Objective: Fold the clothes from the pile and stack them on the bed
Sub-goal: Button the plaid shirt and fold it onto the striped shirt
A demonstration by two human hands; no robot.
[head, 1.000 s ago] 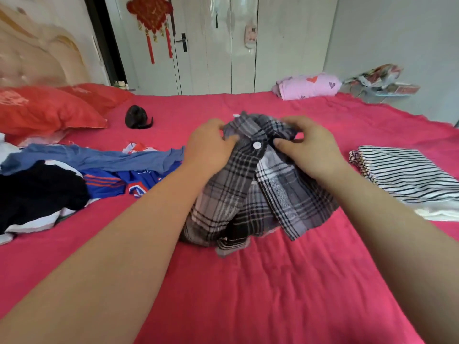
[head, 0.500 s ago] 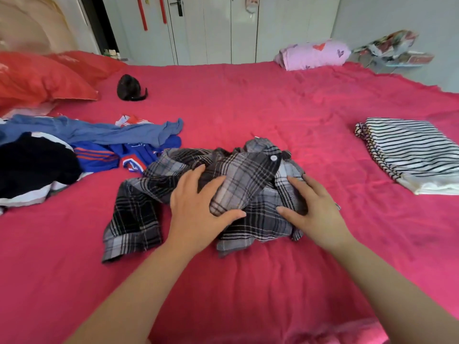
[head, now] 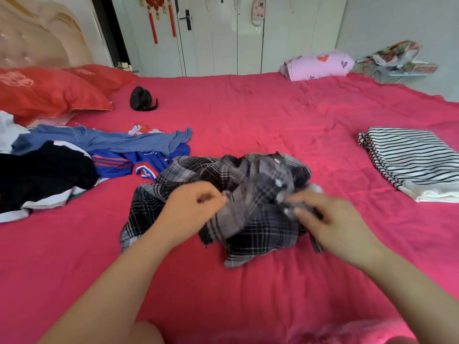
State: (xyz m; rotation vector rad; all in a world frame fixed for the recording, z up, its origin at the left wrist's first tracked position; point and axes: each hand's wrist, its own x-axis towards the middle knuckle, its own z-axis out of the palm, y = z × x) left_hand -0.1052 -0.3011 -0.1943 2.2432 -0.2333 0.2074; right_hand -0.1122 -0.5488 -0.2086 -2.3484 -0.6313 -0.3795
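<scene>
A crumpled grey and black plaid shirt [head: 253, 214] lies in the middle of the pink bed [head: 248, 120]. My left hand [head: 191, 207] pinches its cloth on the left side. My right hand [head: 330, 219] grips a bunched fold on the right, blurred by motion. The pile of unfolded clothes [head: 74, 155] lies at the left: a blue-grey top, a blue sports jersey, a black and white garment. A folded black-and-white striped garment [head: 412, 157] rests flat at the right.
Red pillows [head: 49, 90] lean against the headboard at the far left. A small black object [head: 141, 99] sits near them. A pink rolled blanket [head: 318, 64] lies at the bed's far edge, with white wardrobe doors [head: 248, 36] behind.
The shirt dropped from held-up to lying on the bed. My hands went from pressing flat on it to gripping its cloth, the right one moving fast.
</scene>
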